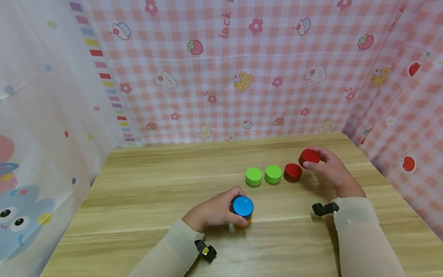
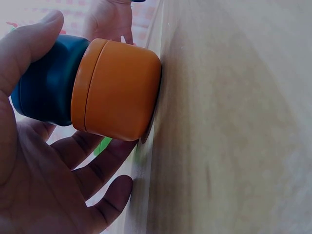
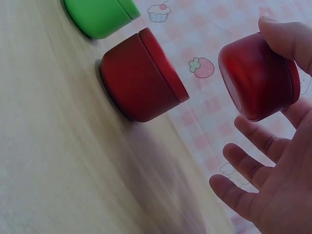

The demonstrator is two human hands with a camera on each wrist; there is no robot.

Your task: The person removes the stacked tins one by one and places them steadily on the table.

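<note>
My left hand (image 1: 219,209) grips a small round blue tin (image 1: 243,206), thumb on the near side and fingers round the back. Directly beneath it an orange lidded tin (image 2: 122,90) stands on the table, so the two form a stack. On the right, a red tin (image 3: 256,75) is pinched between the thumb and fingers of my right hand (image 1: 330,169), raised off the table and slightly tilted. A second red tin (image 1: 292,172) stands on the wood just left of that hand.
Two green tins (image 1: 253,177) (image 1: 273,174) stand in a row with the standing red tin. The wooden table (image 1: 155,184) ends at a pink checked cloth (image 1: 207,61) behind, with more cloth along both sides. A black strap mount (image 1: 324,209) sits on each sleeved wrist.
</note>
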